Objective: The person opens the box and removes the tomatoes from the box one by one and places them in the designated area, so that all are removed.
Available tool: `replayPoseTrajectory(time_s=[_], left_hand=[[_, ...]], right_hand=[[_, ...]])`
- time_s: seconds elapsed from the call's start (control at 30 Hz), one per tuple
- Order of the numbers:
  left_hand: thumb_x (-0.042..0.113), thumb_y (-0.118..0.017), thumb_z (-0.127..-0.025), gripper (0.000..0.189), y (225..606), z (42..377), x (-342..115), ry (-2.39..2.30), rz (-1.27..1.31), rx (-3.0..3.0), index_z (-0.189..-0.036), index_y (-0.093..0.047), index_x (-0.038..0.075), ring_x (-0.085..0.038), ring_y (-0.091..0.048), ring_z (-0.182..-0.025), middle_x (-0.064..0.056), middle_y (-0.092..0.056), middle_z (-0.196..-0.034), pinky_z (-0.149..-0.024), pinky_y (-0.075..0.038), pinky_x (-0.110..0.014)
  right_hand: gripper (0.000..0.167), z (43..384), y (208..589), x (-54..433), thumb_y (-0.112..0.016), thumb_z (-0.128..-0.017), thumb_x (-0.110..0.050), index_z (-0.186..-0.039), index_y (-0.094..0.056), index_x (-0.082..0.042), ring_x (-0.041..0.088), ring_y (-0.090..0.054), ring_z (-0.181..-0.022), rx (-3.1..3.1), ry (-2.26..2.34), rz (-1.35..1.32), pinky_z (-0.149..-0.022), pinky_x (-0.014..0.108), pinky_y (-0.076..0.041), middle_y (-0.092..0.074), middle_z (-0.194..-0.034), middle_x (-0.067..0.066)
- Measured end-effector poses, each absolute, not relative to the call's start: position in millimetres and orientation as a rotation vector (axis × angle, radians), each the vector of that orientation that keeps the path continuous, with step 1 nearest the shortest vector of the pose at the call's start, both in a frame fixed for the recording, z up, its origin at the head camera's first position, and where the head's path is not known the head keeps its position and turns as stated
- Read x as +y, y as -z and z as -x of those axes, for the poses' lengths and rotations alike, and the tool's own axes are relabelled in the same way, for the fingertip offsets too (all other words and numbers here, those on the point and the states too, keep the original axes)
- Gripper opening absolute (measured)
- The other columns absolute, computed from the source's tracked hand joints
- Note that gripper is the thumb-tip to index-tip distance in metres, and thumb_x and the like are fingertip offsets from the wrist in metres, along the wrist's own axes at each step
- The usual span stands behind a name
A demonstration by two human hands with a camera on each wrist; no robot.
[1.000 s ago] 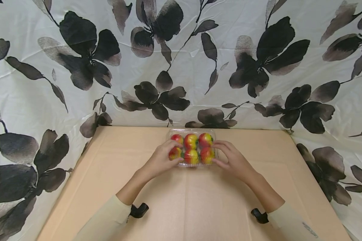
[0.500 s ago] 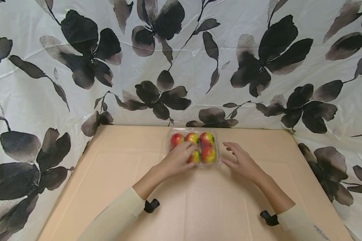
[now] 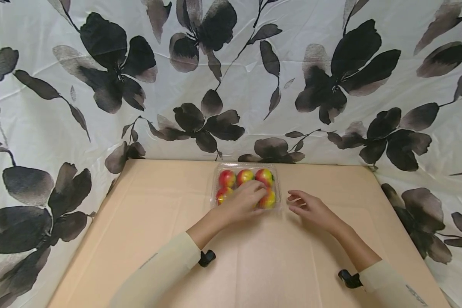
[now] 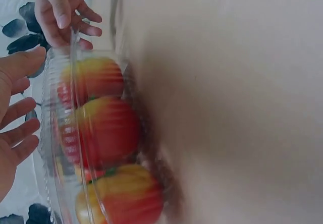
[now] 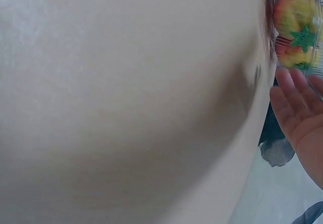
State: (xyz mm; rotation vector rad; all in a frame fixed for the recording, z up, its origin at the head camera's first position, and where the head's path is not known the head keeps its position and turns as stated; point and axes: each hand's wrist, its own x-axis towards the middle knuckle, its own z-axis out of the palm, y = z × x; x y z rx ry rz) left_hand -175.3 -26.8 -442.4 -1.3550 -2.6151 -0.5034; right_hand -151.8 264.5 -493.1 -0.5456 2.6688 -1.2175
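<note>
A clear plastic fruit box [image 3: 246, 165] sits at the far edge of the cardboard-coloured surface. Inside are several red-and-yellow, apple-like fruits [image 3: 227, 178] in two rows; green star-shaped leaves [image 5: 303, 37] show on some in the right wrist view. My left hand [image 3: 241, 203] is over the front of the box, hiding part of the front row. The left wrist view has its fingers [image 4: 22, 110] apart and relaxed beside the ridged clear plastic. My right hand [image 3: 311, 210] hovers just right of the box, fingers loosely bent, holding nothing.
The tan work surface [image 3: 254, 265] stretches in front of the box, with faint fold lines. A white cloth with dark flowers [image 3: 269, 85] hangs right behind the surface and along its sides. Black wrist cameras [image 3: 207, 258] are strapped at both sleeves.
My left hand has moved right from the box's left end across its front. My right hand has drawn away from the right end, a little to the right. The box has stayed about where it was.
</note>
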Motion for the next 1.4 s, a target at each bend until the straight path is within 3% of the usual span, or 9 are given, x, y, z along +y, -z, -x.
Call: replayPoseTrajectory(time_s=[0.17, 0.27, 0.47, 0.63, 1.0, 1.27, 1.4], left_hand=[[0.027, -0.084, -0.088, 0.033, 447.4, 175.9, -14.7, 0.435, 1.404, -2.569, -0.115, -0.070, 0.013, -0.023, -0.056, -0.125, -0.006, -0.062, -0.128, -0.114, -0.048, -0.035], [0.026, -0.084, -0.088, 0.031, 450.3, 175.4, -8.7, 0.390, 1.434, -2.554, -0.115, -0.071, 0.015, -0.024, -0.054, -0.129, -0.007, -0.062, -0.131, -0.116, -0.046, -0.037], [0.027, -0.082, -0.090, 0.034, 454.5, 173.6, 0.3, 0.387, 1.474, -2.580, -0.122, -0.072, 0.020, -0.025, -0.049, -0.139, -0.007, -0.059, -0.142, -0.123, -0.040, -0.041], [0.026, -0.079, -0.093, 0.027, 457.4, 171.9, 5.3, 0.421, 1.495, -2.588, -0.118, -0.074, 0.020, -0.028, -0.047, -0.143, -0.008, -0.056, -0.145, -0.123, -0.040, -0.044], [0.024, -0.069, -0.100, 0.014, 466.1, 167.1, 12.4, 0.396, 1.443, -2.593, -0.110, -0.076, 0.016, -0.031, -0.048, -0.143, -0.010, -0.057, -0.145, -0.121, -0.043, -0.047], [0.027, -0.067, -0.102, 0.014, 467.3, 165.9, 16.0, 0.361, 1.422, -2.563, -0.104, -0.076, 0.017, -0.027, -0.049, -0.139, -0.011, -0.056, -0.145, -0.118, -0.048, -0.044], [0.027, -0.065, -0.103, 0.015, 470.5, 167.0, 17.5, 0.347, 1.419, -2.565, -0.104, -0.076, 0.017, -0.026, -0.050, -0.137, -0.010, -0.056, -0.143, -0.115, -0.049, -0.043]], right_hand=[[0.041, 152.8, 498.5, 263.7, -0.070, -0.100, -0.021, -0.134, -0.061, -0.001, 0.026, -0.072, -0.107, 2.587, 1.258, 0.515, -0.092, 0.025, -0.061, -0.073, -0.122, 0.013], [0.033, 154.2, 501.5, 262.1, -0.068, -0.101, -0.020, -0.130, -0.064, -0.004, 0.025, -0.073, -0.105, 2.497, 1.322, 0.499, -0.089, 0.019, -0.059, -0.073, -0.120, 0.012], [0.029, 155.0, 505.0, 260.7, -0.060, -0.106, -0.016, -0.129, -0.061, 0.002, 0.027, -0.072, -0.102, 2.336, 1.405, 0.514, -0.087, 0.019, -0.059, -0.071, -0.116, 0.019], [0.029, 155.4, 508.8, 260.8, -0.058, -0.105, -0.010, -0.128, -0.060, 0.009, 0.028, -0.071, -0.105, 2.253, 1.447, 0.554, -0.090, 0.017, -0.058, -0.071, -0.115, 0.025], [0.025, 158.1, 515.0, 255.8, -0.058, -0.106, -0.014, -0.119, -0.064, 0.006, 0.024, -0.067, -0.098, 2.153, 1.517, 0.551, -0.086, 0.023, -0.060, -0.069, -0.109, 0.027], [0.025, 160.2, 519.4, 255.4, -0.053, -0.108, -0.011, -0.114, -0.061, 0.012, 0.013, -0.070, -0.099, 2.069, 1.578, 0.561, -0.088, 0.024, -0.062, -0.070, -0.108, 0.030], [0.025, 161.3, 520.5, 254.2, -0.053, -0.108, -0.009, -0.112, -0.060, 0.015, 0.016, -0.070, -0.096, 2.031, 1.599, 0.541, -0.086, 0.025, -0.062, -0.068, -0.104, 0.033]])
